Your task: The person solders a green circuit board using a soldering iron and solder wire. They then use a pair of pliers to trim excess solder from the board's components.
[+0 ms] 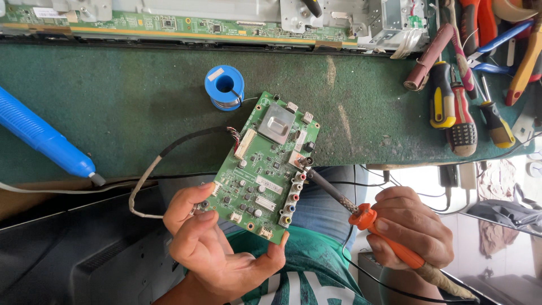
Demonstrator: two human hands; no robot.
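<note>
While the left hand (217, 245) clasps a green circuit board (265, 169), the right hand (409, 229) grips an orange-handled soldering iron (367, 217).

A green-topped bench (113, 101) fills the upper half of the view; at twelve o'clock along its far edge lies a long, narrow circuit strip (169, 25) with metal chassis parts (389, 22) beside it; just left of centre sits a blue spool of solder wire (224, 87), upright on its flange; at nine o'clock a blue tubular tool (45, 138) lies slanted, its grey tip pointing toward the middle; at two o'clock a heap of hand tools rests together: a roll of sandpaper (427, 59), yellow-and-black screwdrivers (443, 101), a red-handled one (463, 121), blue-handled pliers (497, 45); at seven o'clock a dark plastic panel (73, 254) lies below the bench edge.
</note>
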